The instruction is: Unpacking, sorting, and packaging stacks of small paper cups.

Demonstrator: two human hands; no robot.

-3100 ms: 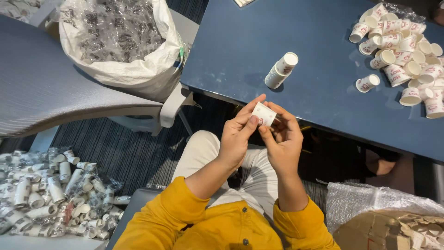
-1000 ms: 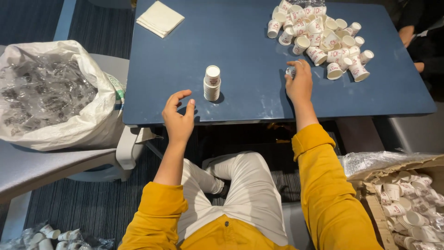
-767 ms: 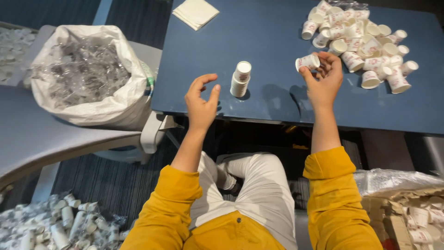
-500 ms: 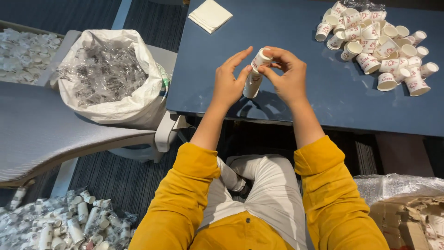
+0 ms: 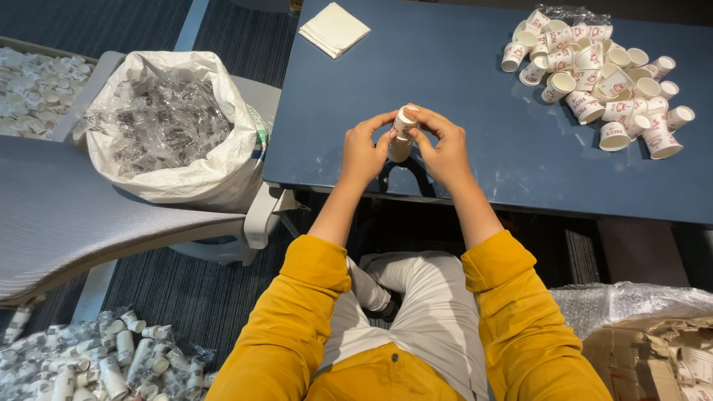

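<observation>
My left hand point(image 5: 364, 151) and my right hand point(image 5: 444, 151) meet above the near edge of the dark blue table point(image 5: 460, 82). Both pinch a small white paper cup point(image 5: 405, 119) at its top. Just below and behind it stands a short stack of white cups point(image 5: 399, 149), partly hidden by my fingers. A heap of several loose white paper cups point(image 5: 598, 74) lies at the table's far right, well away from both hands. My sleeves are yellow.
A folded white napkin point(image 5: 334, 30) lies on the table's far edge. A white sack of clear plastic wrappers point(image 5: 167, 130) sits on a grey chair point(image 5: 59, 215) at left. Wrapped cup stacks point(image 5: 89, 364) lie on the floor. A cardboard box point(image 5: 653, 356) is at right.
My right hand took a cup from the heap and brought it toward the middle. My left hand rose off the table edge to meet it above the short stack.
</observation>
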